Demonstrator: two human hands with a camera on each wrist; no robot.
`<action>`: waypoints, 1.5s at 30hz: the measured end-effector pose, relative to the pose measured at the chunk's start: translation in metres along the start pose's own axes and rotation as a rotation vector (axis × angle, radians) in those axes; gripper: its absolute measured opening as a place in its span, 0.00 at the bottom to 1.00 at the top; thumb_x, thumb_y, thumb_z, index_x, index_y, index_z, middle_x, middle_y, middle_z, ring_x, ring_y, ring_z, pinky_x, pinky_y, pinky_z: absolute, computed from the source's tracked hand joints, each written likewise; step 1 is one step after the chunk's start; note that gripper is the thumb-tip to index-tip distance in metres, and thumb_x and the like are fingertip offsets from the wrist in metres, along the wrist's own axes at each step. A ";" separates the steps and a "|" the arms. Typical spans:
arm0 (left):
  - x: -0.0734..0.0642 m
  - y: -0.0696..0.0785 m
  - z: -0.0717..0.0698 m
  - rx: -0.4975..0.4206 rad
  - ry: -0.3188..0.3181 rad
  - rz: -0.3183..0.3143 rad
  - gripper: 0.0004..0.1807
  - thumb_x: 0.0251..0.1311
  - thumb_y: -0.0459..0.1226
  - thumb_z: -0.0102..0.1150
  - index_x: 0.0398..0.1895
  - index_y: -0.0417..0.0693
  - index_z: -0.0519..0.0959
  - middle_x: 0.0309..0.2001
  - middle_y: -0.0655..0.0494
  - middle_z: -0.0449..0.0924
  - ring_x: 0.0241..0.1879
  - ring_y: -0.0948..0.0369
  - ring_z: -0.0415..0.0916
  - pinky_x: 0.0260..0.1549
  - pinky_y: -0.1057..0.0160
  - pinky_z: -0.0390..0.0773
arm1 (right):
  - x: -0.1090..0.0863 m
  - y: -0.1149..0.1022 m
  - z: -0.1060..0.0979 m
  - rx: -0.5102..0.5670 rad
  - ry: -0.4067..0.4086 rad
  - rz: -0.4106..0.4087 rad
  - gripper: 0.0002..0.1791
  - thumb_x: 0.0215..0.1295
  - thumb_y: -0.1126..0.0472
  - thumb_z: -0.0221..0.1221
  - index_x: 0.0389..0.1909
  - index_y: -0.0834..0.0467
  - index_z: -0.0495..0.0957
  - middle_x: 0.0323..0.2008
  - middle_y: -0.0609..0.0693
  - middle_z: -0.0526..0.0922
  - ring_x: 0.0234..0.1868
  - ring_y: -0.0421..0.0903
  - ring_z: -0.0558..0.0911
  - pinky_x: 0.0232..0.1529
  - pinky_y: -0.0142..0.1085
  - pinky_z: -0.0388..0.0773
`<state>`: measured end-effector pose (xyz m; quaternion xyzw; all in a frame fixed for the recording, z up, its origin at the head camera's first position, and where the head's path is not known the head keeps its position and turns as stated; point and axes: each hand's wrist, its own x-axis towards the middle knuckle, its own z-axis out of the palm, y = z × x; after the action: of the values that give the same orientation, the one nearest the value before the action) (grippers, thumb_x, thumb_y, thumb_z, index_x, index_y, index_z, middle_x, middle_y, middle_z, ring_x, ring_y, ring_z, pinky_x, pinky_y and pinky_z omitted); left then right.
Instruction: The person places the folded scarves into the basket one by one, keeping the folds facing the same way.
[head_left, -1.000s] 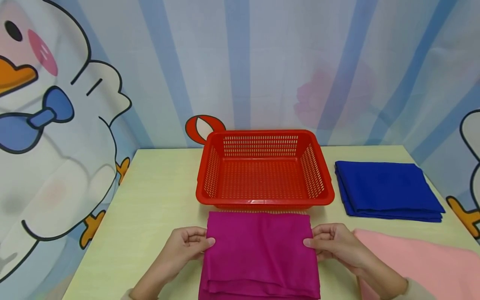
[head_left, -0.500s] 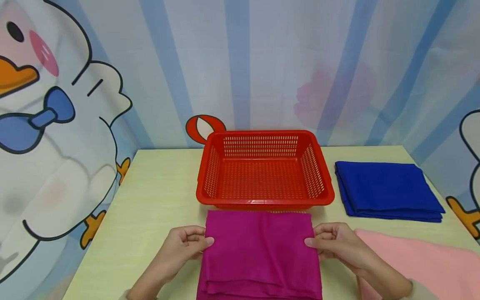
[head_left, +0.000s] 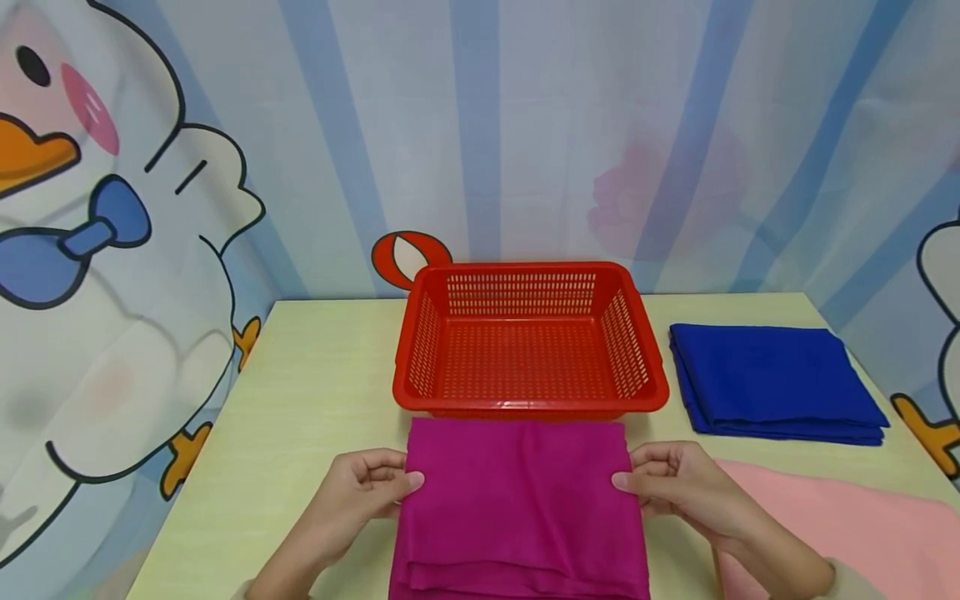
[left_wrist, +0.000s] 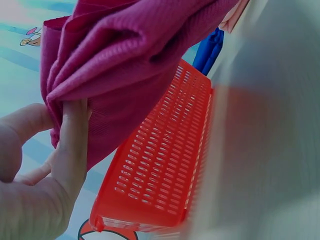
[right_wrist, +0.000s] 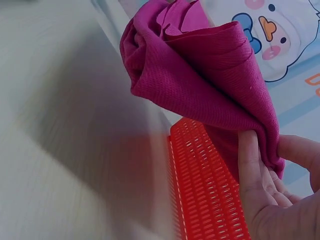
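Note:
Both hands hold up a folded magenta cloth (head_left: 517, 500) in front of the red basket. My left hand (head_left: 360, 496) pinches its left edge, thumb on the near face and fingers behind. On the opposite edge, my right hand (head_left: 682, 492) pinches it the same way. In the left wrist view the layered cloth (left_wrist: 115, 65) hangs in soft folds above the table, with the fingers gripping its side. The right wrist view shows the cloth (right_wrist: 200, 85) raised off the tabletop, its layers bunched between thumb and fingers.
An open red plastic basket (head_left: 525, 406) with slotted walls stands mid-table behind the cloth. A folded blue cloth (head_left: 772, 375) lies at the right. In front of it a pink cloth (head_left: 840, 525) spreads past the right forearm. A printed curtain (head_left: 547, 125) hangs behind the pale table (head_left: 300, 400).
The magenta cloth has come slightly up and nearer the camera. My two hands have moved a little apart with it, still pinching its edges. Basket and other cloths stay put.

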<state>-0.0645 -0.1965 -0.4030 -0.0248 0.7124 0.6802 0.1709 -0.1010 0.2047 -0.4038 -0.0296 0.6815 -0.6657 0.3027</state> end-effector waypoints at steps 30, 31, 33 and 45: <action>0.004 0.026 0.003 -0.022 -0.021 0.067 0.19 0.65 0.34 0.64 0.52 0.26 0.77 0.37 0.48 0.85 0.35 0.59 0.84 0.38 0.58 0.85 | -0.008 -0.030 -0.004 -0.006 -0.003 -0.055 0.06 0.70 0.63 0.61 0.43 0.60 0.81 0.34 0.52 0.88 0.33 0.47 0.86 0.41 0.41 0.85; 0.004 0.027 0.003 -0.022 -0.020 0.070 0.20 0.65 0.34 0.64 0.52 0.26 0.77 0.37 0.48 0.85 0.35 0.59 0.84 0.38 0.58 0.85 | -0.008 -0.031 -0.004 -0.002 -0.006 -0.057 0.06 0.70 0.63 0.61 0.43 0.60 0.81 0.35 0.52 0.88 0.33 0.47 0.86 0.41 0.41 0.85; 0.005 0.029 0.003 -0.022 -0.019 0.073 0.19 0.65 0.34 0.64 0.52 0.26 0.77 0.37 0.48 0.86 0.34 0.59 0.84 0.38 0.58 0.85 | -0.008 -0.032 -0.006 0.005 -0.011 -0.063 0.06 0.70 0.63 0.60 0.43 0.60 0.82 0.35 0.52 0.88 0.33 0.47 0.87 0.40 0.41 0.85; 0.013 0.038 0.002 -0.041 -0.023 0.093 0.20 0.66 0.34 0.64 0.54 0.26 0.76 0.38 0.48 0.86 0.36 0.58 0.85 0.39 0.57 0.85 | -0.004 -0.045 -0.010 -0.006 0.012 -0.068 0.03 0.70 0.64 0.60 0.41 0.56 0.81 0.34 0.50 0.88 0.32 0.46 0.86 0.41 0.40 0.84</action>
<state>-0.0858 -0.1888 -0.3701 0.0126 0.6967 0.7021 0.1467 -0.1188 0.2108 -0.3608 -0.0495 0.6839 -0.6736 0.2757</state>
